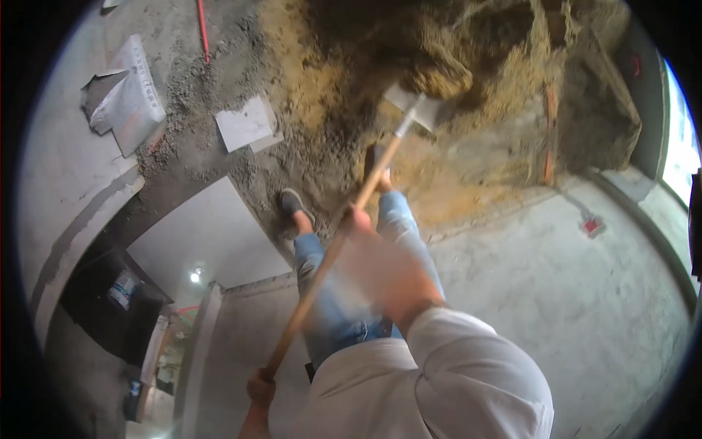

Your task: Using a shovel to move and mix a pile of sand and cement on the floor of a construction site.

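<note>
I stand with a shovel (311,300) slanting across my body. Its long wooden handle runs from lower left to upper right and ends in a pale metal blade (425,114). My left hand (261,385) is closed round the handle's rear end, low at the left. Further up the shaft, my right hand (358,222) grips it in front of my knees, the forearm partly blurred. The blade's tip meets a clump of yellow-brown sandy soil (442,73) at the edge of a dark heap. Whether soil lies on the blade, I cannot tell.
My shoes (294,203) stand on grey rubble and sand. Flat white boards (248,126) and a large pale panel (212,230) lie to the left, with a torn sack (131,95) beyond. A soil-caked block (596,110) rises at right. A red rod (202,29) lies at the far left.
</note>
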